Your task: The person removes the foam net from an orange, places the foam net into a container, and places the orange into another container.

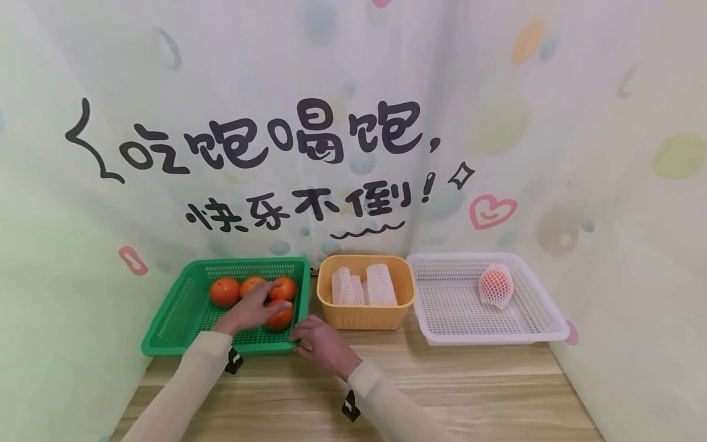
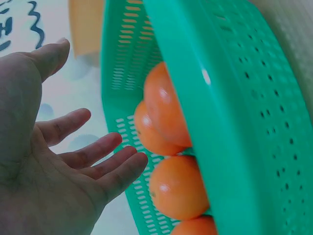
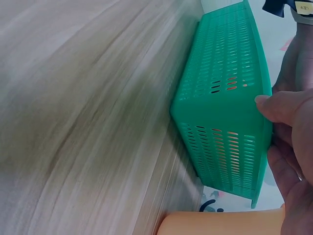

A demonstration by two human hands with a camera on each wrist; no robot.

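Note:
My left hand [image 1: 251, 312] hovers over the green basket [image 1: 166, 313] with its fingers spread and nothing held. In the left wrist view its palm and loosely extended fingers [image 2: 115, 178] stand apart from the oranges. Several oranges [image 1: 224, 293] lie in that basket, one [image 1: 280, 315] nearest the thumb. At the basket's near right corner, my right hand [image 1: 327, 345] holds the rim. The right wrist view has the thumb [image 3: 276, 105] on the rim's corner and the other fingers past the edge.
A yellow bin [image 1: 364, 318] with white foam net sleeves [image 1: 381, 285] stands to the right of the green basket. Farther right, a white basket [image 1: 447, 339] contains one fruit in a foam net [image 1: 496, 285]. A printed curtain [image 1: 353, 73] hangs behind the wooden table [image 1: 469, 393].

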